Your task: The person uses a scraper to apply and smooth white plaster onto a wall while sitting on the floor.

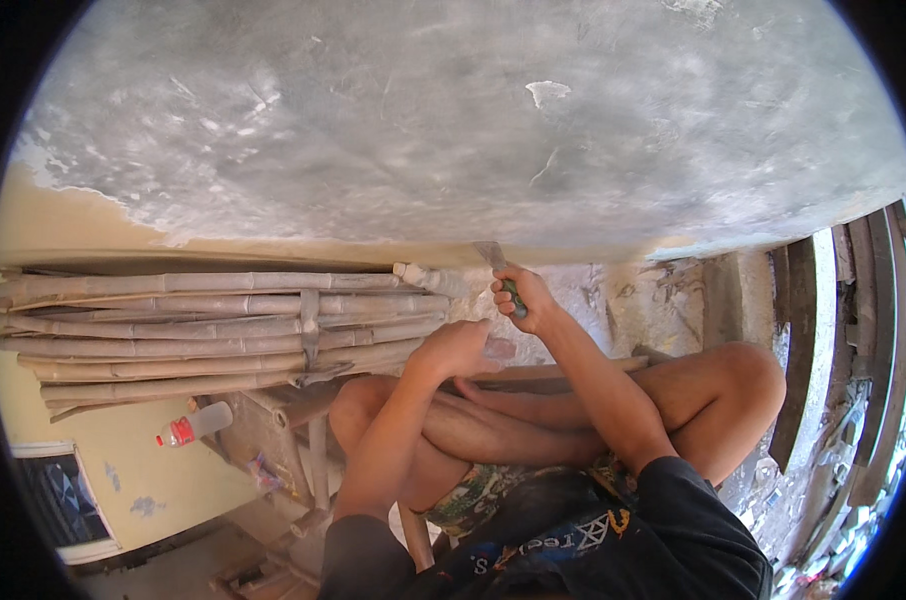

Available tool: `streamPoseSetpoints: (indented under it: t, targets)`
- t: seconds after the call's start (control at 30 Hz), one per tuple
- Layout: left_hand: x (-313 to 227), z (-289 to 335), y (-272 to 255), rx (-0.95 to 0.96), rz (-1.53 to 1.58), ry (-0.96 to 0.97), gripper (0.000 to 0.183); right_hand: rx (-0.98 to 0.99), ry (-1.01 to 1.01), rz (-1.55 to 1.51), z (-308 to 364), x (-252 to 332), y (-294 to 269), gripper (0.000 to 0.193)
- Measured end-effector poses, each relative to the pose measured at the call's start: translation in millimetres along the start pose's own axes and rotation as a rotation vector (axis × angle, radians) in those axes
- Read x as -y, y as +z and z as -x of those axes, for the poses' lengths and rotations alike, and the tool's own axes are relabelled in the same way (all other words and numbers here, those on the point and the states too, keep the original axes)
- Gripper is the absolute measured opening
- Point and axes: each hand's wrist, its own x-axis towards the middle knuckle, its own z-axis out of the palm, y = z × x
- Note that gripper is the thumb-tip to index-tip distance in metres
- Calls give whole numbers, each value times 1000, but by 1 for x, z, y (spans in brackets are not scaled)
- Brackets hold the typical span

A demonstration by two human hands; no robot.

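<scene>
My right hand [525, 299] is wrapped round the green handle of a scraper [490, 254]. Its flat metal blade points up at the lower border of the wall [453, 130], where a beige strip runs; I cannot tell whether it touches. The wall is grey and patchy, with whitish smears and a few flaked spots. Over my crossed legs hangs my left hand [457, 349], close to my shin and apart from the scraper. Its fingers are smeared and partly hidden, so their pose and anything in them stay unclear.
Bundled bamboo poles [223, 307] lie at the left, beside the wall's foot. A clear bottle with a red cap and label [195, 425] is below them, near a bamboo frame [295, 455]. Long wooden boards [801, 350] stand at the right, with scattered debris [838, 440] around them.
</scene>
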Motion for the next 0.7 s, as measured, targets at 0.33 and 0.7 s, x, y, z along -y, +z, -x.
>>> streamPoseSetpoints:
  t: [0.33, 0.7]
  targets:
    - [-8, -4, -4, 44, 26, -37, 47, 14, 10, -129, -7, 5, 11, 8]
    - [-5, -4, -6, 31, 15, -7, 45, 76, -135, 28, -8, -17, 13, 30]
